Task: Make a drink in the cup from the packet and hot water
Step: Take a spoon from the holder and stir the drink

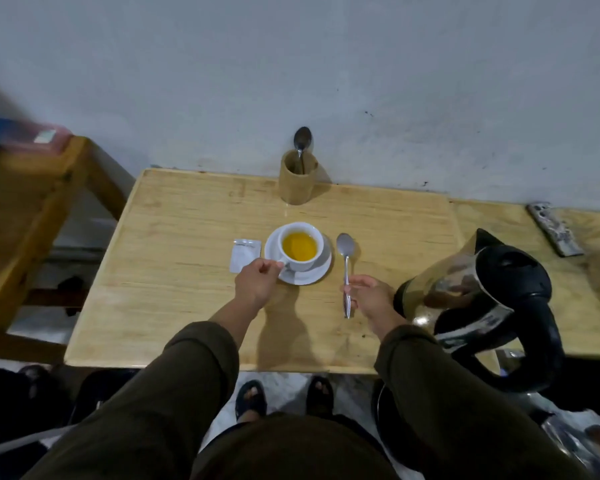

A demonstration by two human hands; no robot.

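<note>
Fingers of the left hand [257, 280] pinch the handle of the cup [301, 247], forearm reaching forward. Right hand [368, 295] grips a spoon [345, 268] by its handle, bowl pointing to twelve o'clock. Cup holds yellow liquid on a saucer [305, 276] at the surface's [174, 306] centre; the packet [244, 254] lies at its nine o'clock, the kettle [482, 299] at four o'clock.
</note>
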